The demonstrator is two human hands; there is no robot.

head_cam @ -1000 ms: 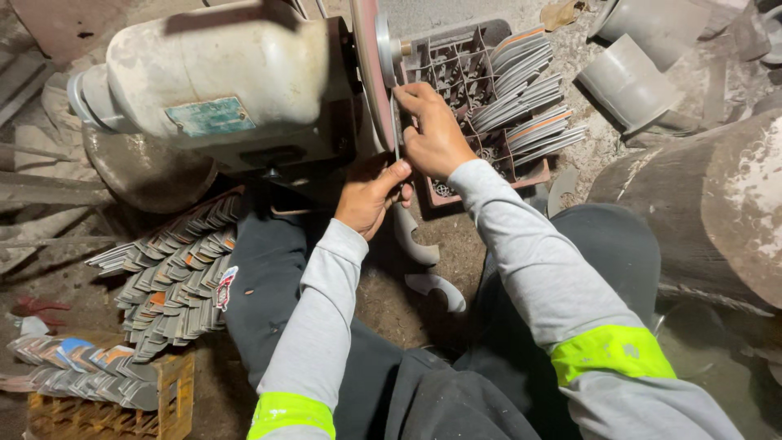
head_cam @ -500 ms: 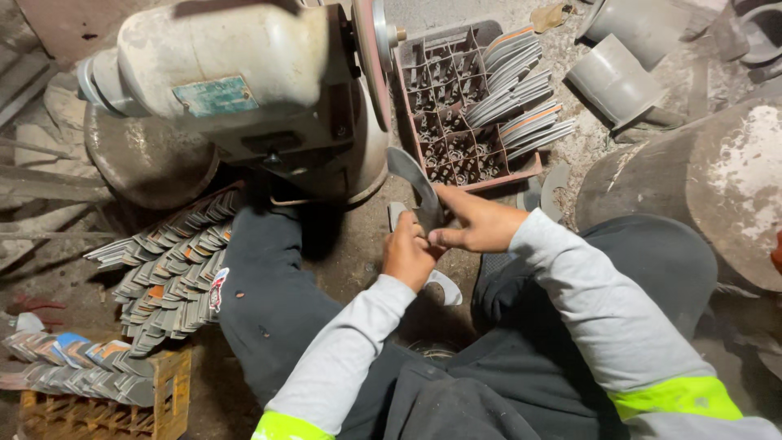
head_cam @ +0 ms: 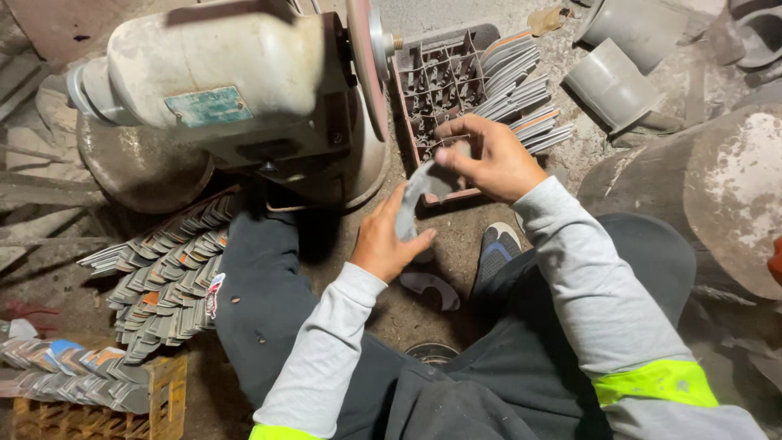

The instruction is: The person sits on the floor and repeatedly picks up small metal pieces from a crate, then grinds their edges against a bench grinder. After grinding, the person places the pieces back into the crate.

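Gritty floor [head_cam: 456, 236], grinder [head_cam: 244, 98] close by. Both hands, left [head_cam: 383, 244] and right [head_cam: 489, 159], pinch one blade [head_cam: 415, 195]; its edge could cut bare fingers.

Single head camera, looking steeply down, close over lap, bench grinder [head_cam: 236, 98] ahead.

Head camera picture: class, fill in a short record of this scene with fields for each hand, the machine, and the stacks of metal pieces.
left hand: grips the lower end of a grey metal blade
right hand: pinches the upper end of the same blade
machine: bench grinder with its wheel just above the hands
crate: divided tray behind the right hand, blades stacked along its right side
stacks: more blades fanned out at left on the floor
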